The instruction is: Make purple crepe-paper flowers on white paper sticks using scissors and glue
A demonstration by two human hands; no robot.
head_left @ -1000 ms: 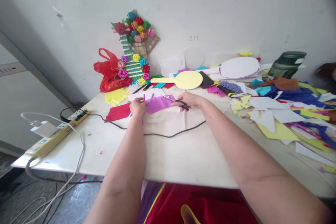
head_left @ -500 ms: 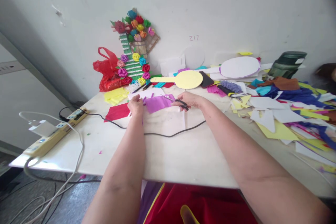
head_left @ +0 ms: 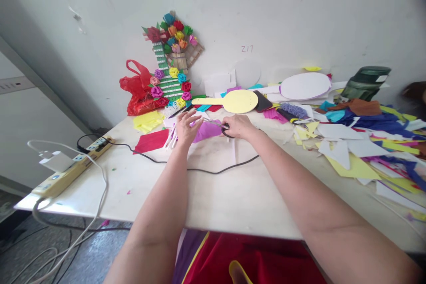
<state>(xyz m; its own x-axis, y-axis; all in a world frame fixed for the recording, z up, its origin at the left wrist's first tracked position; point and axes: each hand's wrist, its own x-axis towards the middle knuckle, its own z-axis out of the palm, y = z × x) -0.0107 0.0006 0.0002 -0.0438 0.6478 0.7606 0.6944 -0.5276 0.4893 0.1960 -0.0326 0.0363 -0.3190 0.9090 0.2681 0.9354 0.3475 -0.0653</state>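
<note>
My right hand (head_left: 241, 126) is closed around the black handles of a pair of scissors (head_left: 225, 129), whose blades point left over a strip of purple paper (head_left: 208, 131). My left hand (head_left: 187, 128) is open, fingers apart, at the strip's left end and close to the blade tips. Whether its fingertips touch the paper cannot be made out. Several thin white sticks (head_left: 171, 136) lie just left of that hand. Beside them is a piece of red paper (head_left: 151, 141), flat on the table.
A black cable (head_left: 216, 171) crosses the table in front of the paper. At left lies a power strip (head_left: 78, 164) with a white charger. Paper flowers (head_left: 175, 75) and a yellow paddle shape (head_left: 239, 101) are behind; scraps (head_left: 346, 151) and a green bottle (head_left: 364, 83) fill the right.
My left hand has moved right and its fingers have spread from a pinch, with the white sticks now lying beside it. The scissors have stayed in my right hand.
</note>
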